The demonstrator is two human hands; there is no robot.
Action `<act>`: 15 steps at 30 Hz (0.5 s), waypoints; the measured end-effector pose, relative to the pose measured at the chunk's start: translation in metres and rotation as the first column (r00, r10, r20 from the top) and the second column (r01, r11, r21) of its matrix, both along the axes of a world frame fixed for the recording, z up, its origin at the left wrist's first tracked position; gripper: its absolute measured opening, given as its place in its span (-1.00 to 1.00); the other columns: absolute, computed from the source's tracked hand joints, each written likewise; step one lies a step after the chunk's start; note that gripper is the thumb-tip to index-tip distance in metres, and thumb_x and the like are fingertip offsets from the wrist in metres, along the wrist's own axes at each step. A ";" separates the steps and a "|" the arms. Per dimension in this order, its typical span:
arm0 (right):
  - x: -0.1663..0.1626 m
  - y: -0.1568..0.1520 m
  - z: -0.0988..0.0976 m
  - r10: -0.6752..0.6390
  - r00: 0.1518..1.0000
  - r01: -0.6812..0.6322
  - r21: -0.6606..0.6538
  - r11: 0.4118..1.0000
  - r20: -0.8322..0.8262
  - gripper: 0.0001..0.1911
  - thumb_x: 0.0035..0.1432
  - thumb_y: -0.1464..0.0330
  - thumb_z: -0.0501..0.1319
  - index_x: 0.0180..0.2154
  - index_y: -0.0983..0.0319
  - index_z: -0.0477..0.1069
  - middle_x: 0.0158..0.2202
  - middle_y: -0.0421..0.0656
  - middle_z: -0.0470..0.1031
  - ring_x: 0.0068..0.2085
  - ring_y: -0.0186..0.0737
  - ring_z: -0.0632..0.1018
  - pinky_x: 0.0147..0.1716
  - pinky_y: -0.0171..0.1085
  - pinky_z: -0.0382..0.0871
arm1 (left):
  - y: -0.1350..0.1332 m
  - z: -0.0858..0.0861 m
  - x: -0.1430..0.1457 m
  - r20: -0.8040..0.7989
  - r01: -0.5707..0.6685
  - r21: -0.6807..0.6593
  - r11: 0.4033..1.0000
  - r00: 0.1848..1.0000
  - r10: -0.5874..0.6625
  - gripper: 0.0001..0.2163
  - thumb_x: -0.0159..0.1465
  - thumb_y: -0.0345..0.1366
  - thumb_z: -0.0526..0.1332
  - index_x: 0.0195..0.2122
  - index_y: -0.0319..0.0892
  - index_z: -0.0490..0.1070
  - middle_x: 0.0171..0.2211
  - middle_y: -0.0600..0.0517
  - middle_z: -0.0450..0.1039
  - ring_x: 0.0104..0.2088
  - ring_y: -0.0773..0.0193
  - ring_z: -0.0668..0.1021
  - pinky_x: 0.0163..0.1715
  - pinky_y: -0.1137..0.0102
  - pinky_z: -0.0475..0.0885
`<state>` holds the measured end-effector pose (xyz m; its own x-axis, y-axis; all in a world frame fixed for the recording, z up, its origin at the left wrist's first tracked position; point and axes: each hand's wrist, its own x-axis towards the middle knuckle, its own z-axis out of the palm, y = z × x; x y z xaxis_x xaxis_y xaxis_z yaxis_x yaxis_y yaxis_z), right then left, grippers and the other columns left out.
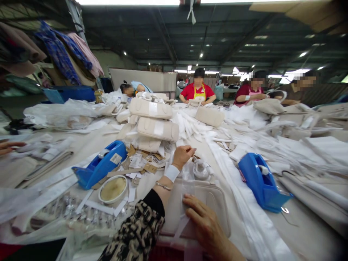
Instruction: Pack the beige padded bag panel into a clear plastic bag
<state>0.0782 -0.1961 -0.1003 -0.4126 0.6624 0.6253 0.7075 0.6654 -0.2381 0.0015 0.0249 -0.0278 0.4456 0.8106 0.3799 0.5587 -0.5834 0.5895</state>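
item: beige bag point(206, 203), flat on the table point(312, 232) directly before the person, near edge. a clear plastic strip point(187, 195) lies across its top face.

right hand point(203, 217): palm down on the bag, fingers spread and pressing flat on the strip; nothing pinched.

left hand point(183, 155): raised just beyond the bag's far edge, fingers drawn together, thumb meeting fingertips; it may be pinching the top end of the clear strip, but the film is too faint to tell. white band at the wrist, thin bracelet below it, patterned sleeve point(136, 235) on the forearm.

nearby, left: blue tape dispenser point(100, 165), and just in front of it a round white dish point(112, 189) holding tan paste. small brown paper tags point(144, 163) scattered between dispenser and left hand.

nearby, right: second blue tape dispenser point(259, 181), apart from the bag, lying among long white strips point(244, 217).

beyond the left hand: stack of beige bags point(156, 119) with white bands, piled mid-table.

far side of table: seated person in a red top and yellow apron point(198, 92); more people to the right of them. another person's fingers point(8, 146) show at the left edge of the view, apart from the wearer's hands.
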 end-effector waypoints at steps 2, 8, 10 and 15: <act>0.000 0.000 0.001 0.006 1.000 -0.006 -0.011 1.000 -0.016 -0.60 0.12 0.71 -0.06 -0.15 0.24 0.37 0.06 0.03 0.47 0.21 -0.10 0.39 0.15 -0.02 0.42 | -0.013 0.011 -0.008 0.094 0.073 0.011 0.997 0.993 -0.074 -0.67 0.41 -0.27 0.00 -0.34 -0.28 0.51 -0.38 -0.06 0.59 -0.35 0.28 0.60 -0.31 0.45 0.45; -0.001 0.002 0.002 0.036 0.997 -0.037 -0.018 0.999 -0.064 -0.60 0.01 0.71 -0.05 -0.23 0.24 0.37 0.01 0.01 0.47 0.18 -0.09 0.41 0.12 -0.05 0.43 | -0.105 -0.003 -0.067 0.125 0.324 0.053 0.944 0.936 -0.328 -0.81 0.28 -0.44 0.13 -0.25 -0.20 0.55 -0.24 -0.01 0.60 -0.20 0.25 0.59 -0.13 0.42 0.47; 0.000 0.002 0.001 0.039 0.995 -0.041 -0.024 0.999 -0.087 -0.63 0.04 0.69 -0.04 -0.24 0.24 0.37 -0.01 0.02 0.47 0.13 -0.08 0.44 0.06 -0.08 0.47 | -0.131 -0.020 -0.086 0.093 0.396 0.049 0.917 0.912 -0.399 -0.68 0.23 -0.54 0.06 -0.11 -0.22 0.53 -0.12 -0.06 0.57 -0.07 0.22 0.57 0.00 0.35 0.45; 0.003 -0.002 0.003 0.075 0.989 -0.087 -0.091 0.992 -0.127 -0.72 0.18 0.60 0.00 -0.22 0.22 0.39 0.03 0.00 0.42 0.14 -0.09 0.41 0.10 -0.08 0.41 | -0.148 -0.052 -0.104 0.072 0.487 0.088 0.869 0.867 -0.493 -0.54 0.24 -0.61 0.00 0.14 -0.28 0.37 0.14 -0.14 0.41 0.20 0.20 0.39 0.26 0.26 0.26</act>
